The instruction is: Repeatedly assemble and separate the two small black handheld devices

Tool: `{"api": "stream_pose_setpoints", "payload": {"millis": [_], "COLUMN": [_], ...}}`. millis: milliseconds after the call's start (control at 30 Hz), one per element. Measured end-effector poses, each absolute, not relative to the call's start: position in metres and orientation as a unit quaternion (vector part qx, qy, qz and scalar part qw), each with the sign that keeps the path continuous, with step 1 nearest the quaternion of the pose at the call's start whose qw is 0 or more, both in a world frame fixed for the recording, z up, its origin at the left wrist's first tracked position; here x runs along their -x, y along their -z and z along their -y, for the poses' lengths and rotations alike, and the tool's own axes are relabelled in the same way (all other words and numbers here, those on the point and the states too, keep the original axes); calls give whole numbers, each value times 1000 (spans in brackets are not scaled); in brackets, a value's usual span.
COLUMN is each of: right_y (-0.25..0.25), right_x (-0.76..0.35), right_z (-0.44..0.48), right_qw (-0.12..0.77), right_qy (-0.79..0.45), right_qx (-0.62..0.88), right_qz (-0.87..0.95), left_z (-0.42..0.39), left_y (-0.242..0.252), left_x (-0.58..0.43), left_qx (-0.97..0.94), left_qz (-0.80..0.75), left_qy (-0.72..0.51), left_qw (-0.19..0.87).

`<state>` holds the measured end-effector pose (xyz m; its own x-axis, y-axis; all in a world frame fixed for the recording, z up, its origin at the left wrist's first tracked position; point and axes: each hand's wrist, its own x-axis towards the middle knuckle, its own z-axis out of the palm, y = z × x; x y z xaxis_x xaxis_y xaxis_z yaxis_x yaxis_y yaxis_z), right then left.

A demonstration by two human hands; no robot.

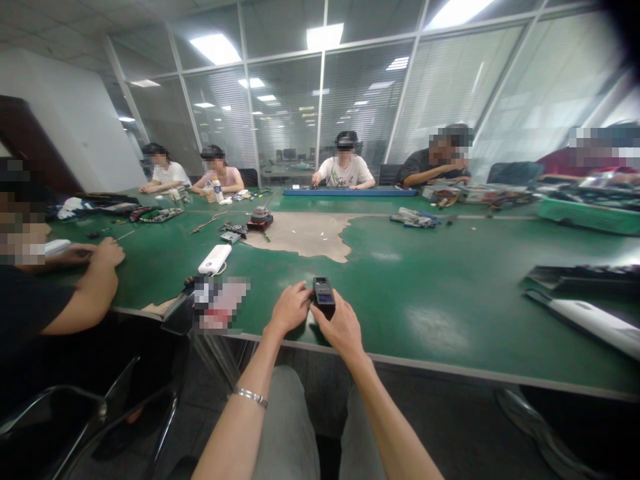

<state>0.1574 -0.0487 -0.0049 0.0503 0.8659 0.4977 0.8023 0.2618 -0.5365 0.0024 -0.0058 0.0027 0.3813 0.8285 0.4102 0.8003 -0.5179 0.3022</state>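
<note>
A small black handheld device (323,293) with a bluish lit screen stands near the table's front edge, between my two hands. My right hand (343,325) is closed round its right side and lower end, the thumb lying at the near edge. From the other side, my left hand (291,308) meets the device with bent fingers, the fingertips at its left edge. The device's underside and some of my fingertips are hidden.
The green table (400,287) has a worn tan patch (300,233). A white power bank (215,259) lies left of my hands; a long white-and-black object (595,317) lies right. Several people sit around, one close at left. A green basket (590,217) stands far right.
</note>
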Motion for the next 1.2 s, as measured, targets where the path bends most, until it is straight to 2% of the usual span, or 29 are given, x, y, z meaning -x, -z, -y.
{"api": "stream_pose_setpoints", "payload": {"millis": [833, 1200], "right_y": [-6, -31], "right_x": [-158, -179], "right_z": [51, 41], "right_qw": [420, 508], "right_qy": [-89, -151], "right_qx": [584, 592], "right_qz": [688, 607], "left_z": [6, 6], "left_y": [0, 6], "left_x": [-1, 0], "left_qx": [-821, -811], "left_qz": [-496, -499], "left_qy": [-279, -303], "left_qw": [41, 51]}}
